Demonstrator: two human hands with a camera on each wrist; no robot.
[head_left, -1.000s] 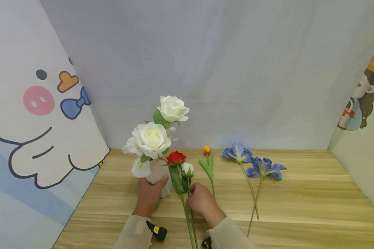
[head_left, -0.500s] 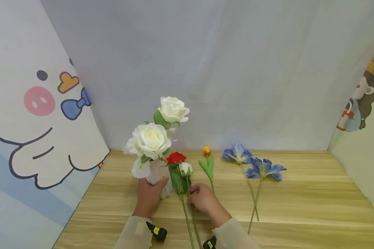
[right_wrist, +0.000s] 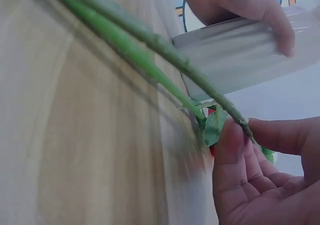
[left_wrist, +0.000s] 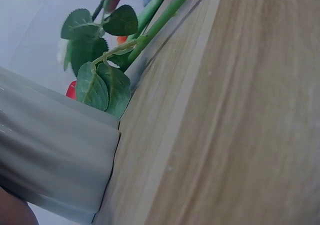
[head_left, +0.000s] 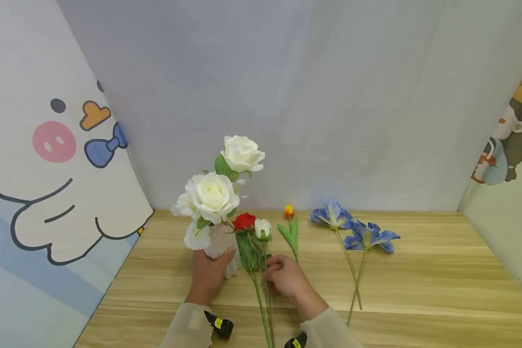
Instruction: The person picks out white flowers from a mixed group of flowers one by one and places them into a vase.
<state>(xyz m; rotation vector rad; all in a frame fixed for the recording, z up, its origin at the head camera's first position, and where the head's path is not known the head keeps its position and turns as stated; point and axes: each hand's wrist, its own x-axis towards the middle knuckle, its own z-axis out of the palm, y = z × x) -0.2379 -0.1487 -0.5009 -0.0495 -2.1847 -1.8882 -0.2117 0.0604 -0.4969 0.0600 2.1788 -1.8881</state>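
Note:
My left hand [head_left: 210, 271] grips a whitish ribbed vase [head_left: 219, 241], thumb across its front. Large white roses [head_left: 212, 193] stand in the vase and lean over its rim. Between thumb and fingers, my right hand [head_left: 287, 276] pinches the stem of a small white rose [head_left: 263, 229]; the right wrist view shows this stem [right_wrist: 175, 57] raised off the table at the pinch. Beside it, close to the vase, lies a red rose [head_left: 244, 222] with green leaves [left_wrist: 107, 87]. The vase's base rests on the table, as the left wrist view shows.
A red-yellow tulip [head_left: 289, 211] lies behind my right hand. Farther right, two blue flowers [head_left: 367, 236] lie with stems crossed on the wooden table [head_left: 435, 285]. A grey backdrop [head_left: 313, 96] and printed side panels [head_left: 61, 203] enclose the table.
The small white rose's head shifted left, then back right and slightly up. My right hand and forearm moved a little right. The left hand stays on the vase.

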